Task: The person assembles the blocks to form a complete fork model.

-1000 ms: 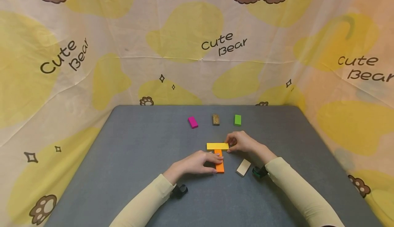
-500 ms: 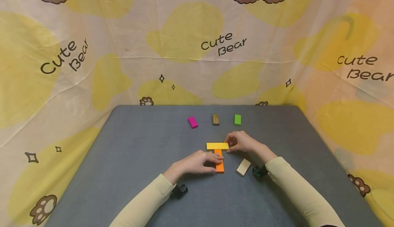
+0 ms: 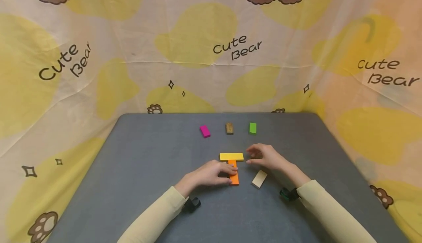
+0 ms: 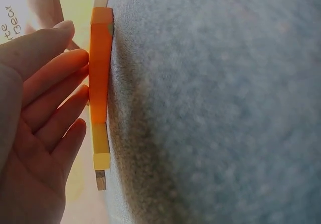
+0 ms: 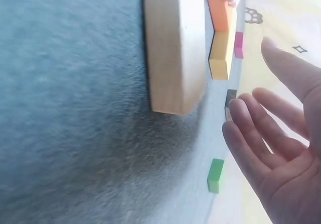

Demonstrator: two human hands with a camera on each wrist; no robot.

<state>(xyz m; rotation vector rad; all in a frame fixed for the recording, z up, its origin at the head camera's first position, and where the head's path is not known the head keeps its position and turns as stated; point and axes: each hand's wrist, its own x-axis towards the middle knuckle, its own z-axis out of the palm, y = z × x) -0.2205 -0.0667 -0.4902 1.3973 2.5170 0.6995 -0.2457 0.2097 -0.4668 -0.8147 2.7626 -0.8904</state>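
Note:
A yellow block [image 3: 231,157] lies crosswise against the far end of an orange block [image 3: 234,179], so the two form a T on the table. My left hand [image 3: 211,174] rests its fingertips on top of the orange block, fingers fairly straight in the left wrist view. Just right of the yellow block, my right hand [image 3: 266,156] hovers apart from it with thumb and fingers spread and holds nothing. Nearer me, below that hand, a plain pale wooden block [image 3: 259,179] lies at a slant; it looms large in the right wrist view.
At the back of the grey table [image 3: 158,144] lie a magenta block [image 3: 205,131], a brown wood-grain block [image 3: 229,128] and a green block [image 3: 252,128], spaced in a row. A printed curtain [image 3: 194,45] hangs behind the table and along both sides.
My right hand has let go of the yellow block's right end and drawn back a little to the right. The left hand stays on the orange block; the camera view has shifted slightly.

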